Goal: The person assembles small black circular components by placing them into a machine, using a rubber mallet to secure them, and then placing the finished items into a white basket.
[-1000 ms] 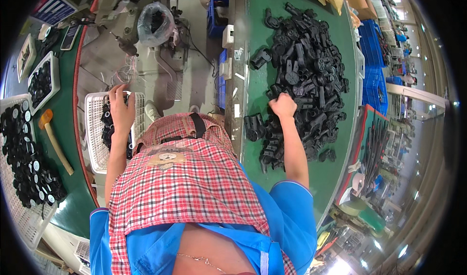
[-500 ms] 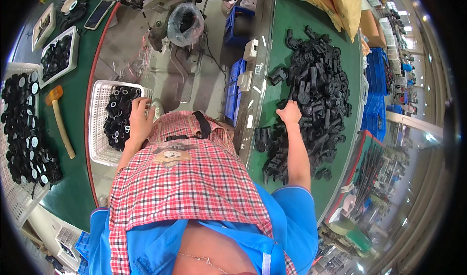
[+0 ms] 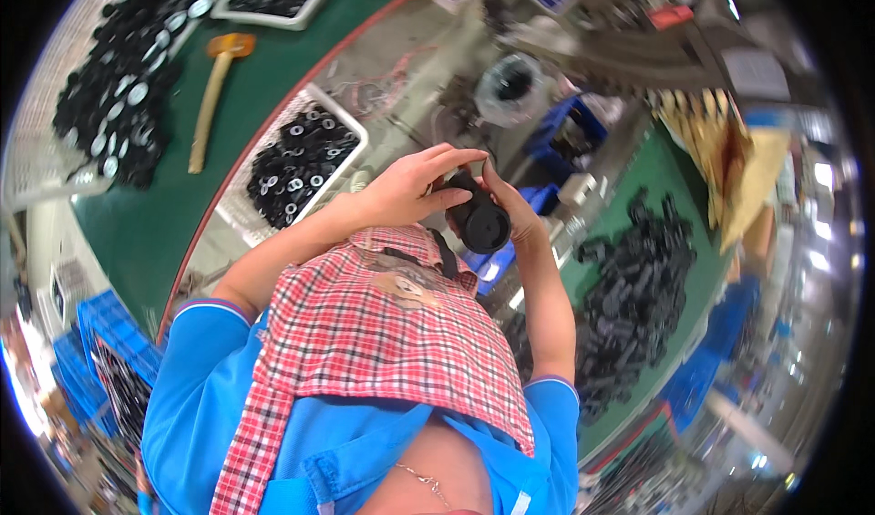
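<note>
In front of my apron I hold a black plastic tubular part [image 3: 483, 227] with a round, hollow-looking end facing me. My right hand [image 3: 518, 207] is wrapped round its far right side, the fingers partly hidden behind it. From the left, my left hand [image 3: 412, 185] closes on the same part, its thumb lying over the top and its fingers reaching across to the right fingertips. Left of my hands is a white basket [image 3: 354, 118] of small black pieces with pale rings. A heap of similar black tubular parts [image 3: 638, 287] lies on the right.
A mallet [image 3: 211, 105] with an orange head lies on the green left table [image 3: 150, 242]. Beyond it are a large basket [image 3: 27, 150] and a white tray [image 3: 296, 18] of black pieces. A bag-lined bin [image 3: 501, 109] and blue crate [image 3: 592, 125] stand ahead. Brown paper [image 3: 743, 182] covers the right bench's far end.
My right hand has come from the heap to the middle with a black tubular part. My left hand has left the basket and joined it. The whole view has turned.
</note>
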